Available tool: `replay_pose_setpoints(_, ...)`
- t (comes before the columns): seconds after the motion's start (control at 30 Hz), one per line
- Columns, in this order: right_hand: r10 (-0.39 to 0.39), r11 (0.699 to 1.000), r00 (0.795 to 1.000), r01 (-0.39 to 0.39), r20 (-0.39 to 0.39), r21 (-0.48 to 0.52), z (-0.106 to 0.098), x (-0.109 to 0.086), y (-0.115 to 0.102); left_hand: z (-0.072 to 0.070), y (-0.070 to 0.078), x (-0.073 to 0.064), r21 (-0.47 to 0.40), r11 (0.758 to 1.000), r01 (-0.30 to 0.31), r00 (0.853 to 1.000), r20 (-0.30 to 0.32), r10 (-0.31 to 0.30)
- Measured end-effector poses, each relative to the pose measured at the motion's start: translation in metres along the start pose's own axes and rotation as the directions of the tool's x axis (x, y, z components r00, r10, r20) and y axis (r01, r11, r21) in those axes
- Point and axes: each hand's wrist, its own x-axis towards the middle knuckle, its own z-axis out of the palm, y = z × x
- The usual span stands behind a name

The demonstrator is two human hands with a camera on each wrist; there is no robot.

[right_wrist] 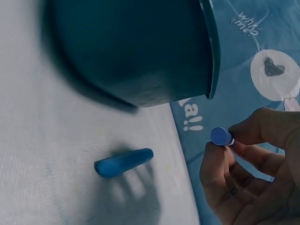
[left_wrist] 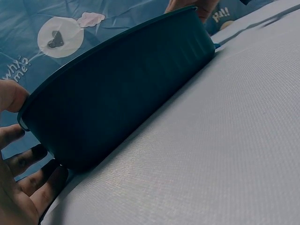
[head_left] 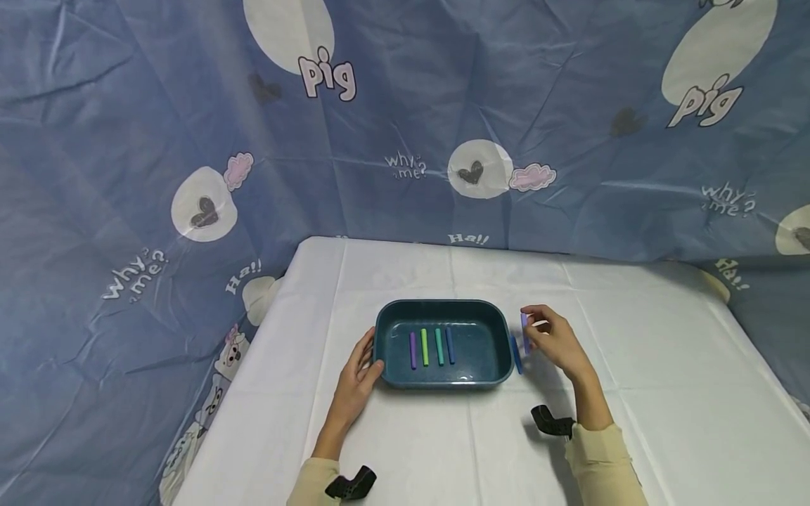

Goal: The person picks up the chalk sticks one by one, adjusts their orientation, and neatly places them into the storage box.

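A dark teal plastic tray [head_left: 482, 351] with rounded corners sits on the white cloth. My left hand [head_left: 356, 383] holds its left end, thumb at the rim and fingers against the outer wall in the left wrist view. Inside, upright in a row, lie a purple stick [head_left: 413, 351], a lime green stick [head_left: 425, 348], a green stick [head_left: 439, 347] and a blue stick [head_left: 450, 346]. Right of the tray, my right hand [head_left: 554, 343] pinches a lavender stick [right_wrist: 221, 136] between thumb and fingertips. Below it another blue stick [right_wrist: 124, 163] rests on the cloth, close beside the tray's right wall.
White cloth [head_left: 405, 450] covers the table, with fold lines across it. A blue printed curtain [head_left: 392, 211] hangs along the table's back edge and left side. Black wrist cameras [head_left: 552, 422] sit near both sleeves.
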Motion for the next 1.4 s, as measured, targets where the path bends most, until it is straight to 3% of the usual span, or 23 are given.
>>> replay_pose_setpoints(0.53, -0.03, 0.999, 0.999, 0.029, 0.015, 0.014, 0.003, 0.006, -0.018, -0.001, 0.0, 0.001, -0.012, 1.0, 0.016, 1.0, 0.009, -0.016)
replay_pose_setpoints(1.4, -0.09, 0.994, 0.996, 0.088, 0.027, 0.061, 0.019, 0.011, -0.029, -0.002, 0.001, -0.001, 0.008, 0.999, 0.038, 0.999, 0.008, -0.038)
